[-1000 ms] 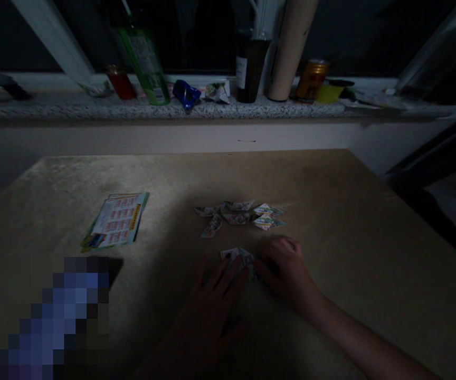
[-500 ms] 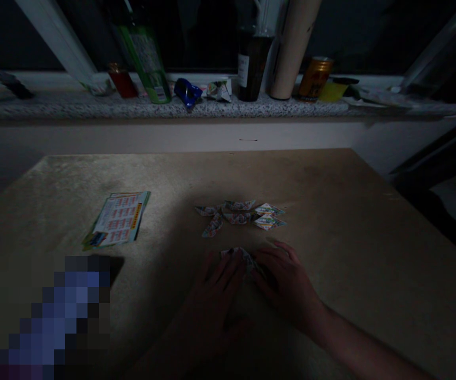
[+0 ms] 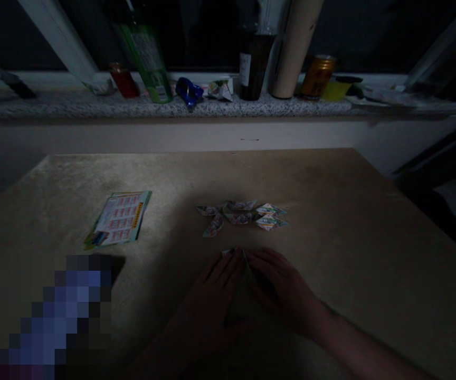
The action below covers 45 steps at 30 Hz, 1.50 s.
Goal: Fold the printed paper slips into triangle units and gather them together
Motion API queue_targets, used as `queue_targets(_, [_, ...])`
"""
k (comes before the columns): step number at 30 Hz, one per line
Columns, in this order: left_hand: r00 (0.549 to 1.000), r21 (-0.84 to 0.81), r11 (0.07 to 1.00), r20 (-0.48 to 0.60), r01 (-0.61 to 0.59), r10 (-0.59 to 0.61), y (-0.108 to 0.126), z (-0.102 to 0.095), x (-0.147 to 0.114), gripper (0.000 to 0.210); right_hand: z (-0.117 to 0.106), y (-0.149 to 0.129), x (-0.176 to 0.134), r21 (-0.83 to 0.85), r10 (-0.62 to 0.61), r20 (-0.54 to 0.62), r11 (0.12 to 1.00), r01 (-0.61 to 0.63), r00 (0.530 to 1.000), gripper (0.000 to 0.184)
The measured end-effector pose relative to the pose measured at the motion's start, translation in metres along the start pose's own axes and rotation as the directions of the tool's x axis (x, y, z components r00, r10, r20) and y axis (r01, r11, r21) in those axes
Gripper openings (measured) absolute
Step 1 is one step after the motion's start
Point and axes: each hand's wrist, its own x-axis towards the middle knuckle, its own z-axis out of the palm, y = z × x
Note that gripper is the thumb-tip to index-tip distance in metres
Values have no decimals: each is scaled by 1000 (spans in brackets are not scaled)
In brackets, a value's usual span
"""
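Note:
A small piece of folded printed paper (image 3: 246, 262) lies on the table, mostly hidden under my hands. My left hand (image 3: 215, 289) rests over its left part, fingers stretched out flat, thumb apart. From the right, my right hand (image 3: 282, 281) has its fingers together and curved over the paper, its thumb lower down; the paper's edge shows between the two hands. Just beyond lie several folded paper pieces: boat-like ones (image 3: 239, 218) to the left and middle, and two pointed diamond-shaped ones (image 3: 269, 222) to the right.
A stack of printed cards (image 3: 121, 217) lies on the table (image 3: 331, 211) at left, above a pixelated blue shape (image 3: 69, 306). On the granite windowsill (image 3: 204, 110) stand a green bottle (image 3: 151, 63), a dark cup (image 3: 255, 66), a cardboard tube (image 3: 295, 53) and an orange can (image 3: 318, 76).
My right hand has shifted slightly left and closed over the paper's right side, so less of the paper shows. My left hand has barely moved.

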Motion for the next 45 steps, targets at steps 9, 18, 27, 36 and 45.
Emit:
queue_targets(9, [999,40,999,-27,-34,35,-4,2,-1,85,-4,3,-1,-71,-100,245,990,120,964,60])
queue_targets(18, [997,52,996,-40,75,-73,-2,6,-5,97,-9,3,1,-129,-123,342,976,177,931,70])
queue_targets(27, [998,-100,992,3,70,-71,-21,-11,-6,75,-6,4,-1,-193,-88,399,965,177,913,73])
queue_targets(36, [1000,-18,1000,-10,23,-23,-20,-16,-2,66,-5,-7,-1,-253,-16,438,957,141,899,81])
queue_targets(45, [999,-18,999,-16,40,-40,-22,-12,-1,59,-5,-12,1,-250,-1,430,961,120,903,79])
